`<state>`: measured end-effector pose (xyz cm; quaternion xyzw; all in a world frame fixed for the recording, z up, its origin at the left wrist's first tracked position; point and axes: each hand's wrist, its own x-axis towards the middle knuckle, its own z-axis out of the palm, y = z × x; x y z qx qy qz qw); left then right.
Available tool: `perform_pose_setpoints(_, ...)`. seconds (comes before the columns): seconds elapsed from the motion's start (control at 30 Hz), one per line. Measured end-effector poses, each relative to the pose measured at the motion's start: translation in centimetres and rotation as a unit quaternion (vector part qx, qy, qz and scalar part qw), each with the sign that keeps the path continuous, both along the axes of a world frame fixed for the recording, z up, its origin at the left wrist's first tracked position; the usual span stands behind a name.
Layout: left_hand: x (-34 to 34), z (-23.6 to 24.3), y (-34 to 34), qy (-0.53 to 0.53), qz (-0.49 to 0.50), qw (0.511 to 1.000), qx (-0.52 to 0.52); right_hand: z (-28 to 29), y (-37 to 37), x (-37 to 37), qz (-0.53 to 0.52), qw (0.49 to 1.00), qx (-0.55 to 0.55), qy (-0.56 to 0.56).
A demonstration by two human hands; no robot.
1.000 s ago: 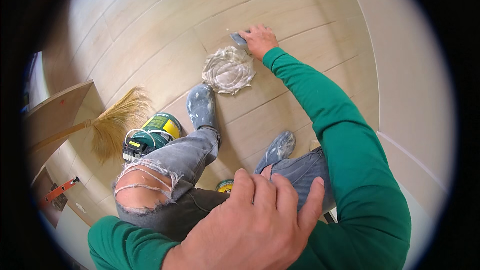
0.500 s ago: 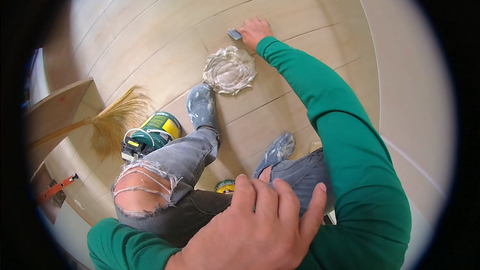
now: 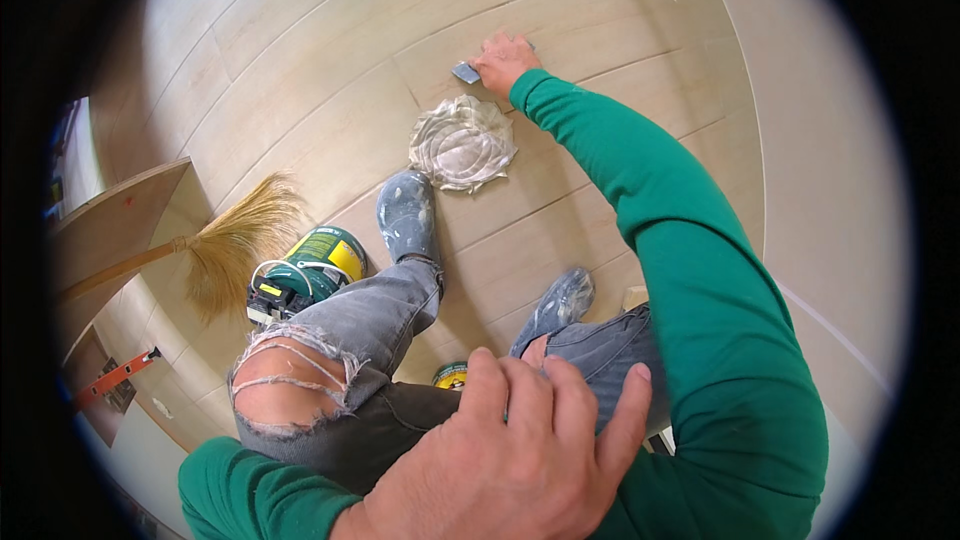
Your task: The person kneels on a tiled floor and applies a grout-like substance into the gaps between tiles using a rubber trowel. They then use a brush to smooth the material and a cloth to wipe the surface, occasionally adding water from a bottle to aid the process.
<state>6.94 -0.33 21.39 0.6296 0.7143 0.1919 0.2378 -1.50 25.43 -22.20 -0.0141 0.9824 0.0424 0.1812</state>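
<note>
On the tiled floor ahead, my right hand is closed round a small grey-blue flat scraper, whose blade sticks out to the left of the fingers; the rest of it is hidden in the grip. Just below that hand lies a round, crumpled off-white rag, its edges ruffled. Close to me at the bottom, my left hand is palm down with fingers loosely apart and nothing in them. It lies over my right sleeve, in front of my lap.
A green tub with a yellow label stands left of my shoe, a black-and-teal device beside it. A straw broom and an orange spirit level are farther left. A pale wall runs along the right.
My right hand and the scraper have shifted slightly left along the floor. The whole view has moved a touch; my left hand stays in place.
</note>
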Motion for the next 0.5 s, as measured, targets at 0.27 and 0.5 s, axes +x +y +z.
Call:
perform_pose_setpoints(0.27, -0.1, 0.2, 0.0, 0.015, -0.015, 1.000, -0.008, -0.5, -1.0, 0.8, -0.031, 0.998, 0.001, 0.045)
perform_pose_setpoints(0.5, 0.3, 0.0, -0.1, -0.015, -0.002, 1.000, 0.002, -0.1, -1.8, 0.2, -0.058, 0.997, -0.012, 0.041)
